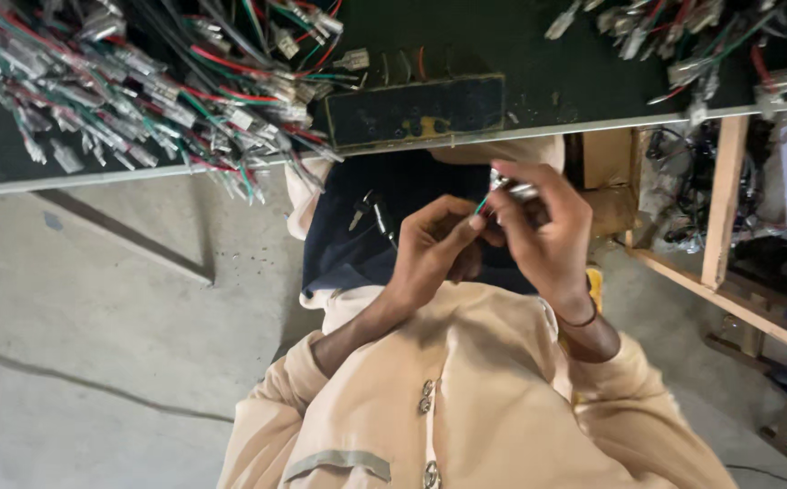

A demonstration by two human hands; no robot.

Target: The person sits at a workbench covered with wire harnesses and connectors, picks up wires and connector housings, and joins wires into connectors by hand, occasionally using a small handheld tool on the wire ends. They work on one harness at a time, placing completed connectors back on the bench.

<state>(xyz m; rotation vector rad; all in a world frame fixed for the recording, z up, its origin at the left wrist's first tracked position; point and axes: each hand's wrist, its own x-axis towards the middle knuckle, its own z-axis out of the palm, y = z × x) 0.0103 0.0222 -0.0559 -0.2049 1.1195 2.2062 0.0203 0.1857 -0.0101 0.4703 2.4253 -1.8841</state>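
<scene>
My left hand (pixel 434 246) pinches a thin green wire (pixel 481 206) between thumb and fingertips, just below the table edge. My right hand (pixel 543 231) is closed around a small metal terminal connector (pixel 515 189) at the wire's other end. The two hands meet over my lap, above dark blue cloth (pixel 384 217). Black wires with metal ends (pixel 371 210) lie on that cloth, left of my left hand. I wear a cream top with buttons (pixel 427 398) and a thin band on the right wrist (pixel 581 319).
A dark-topped workbench (pixel 502 54) spans the top of the view, with heaps of red, green and black wires with terminals at the left (pixel 140 91) and right (pixel 710 45). A dark rectangular pad (pixel 416 110) sits at its edge. Wooden frame shelving (pixel 724 199) stands right. Concrete floor (pixel 95 317) lies left.
</scene>
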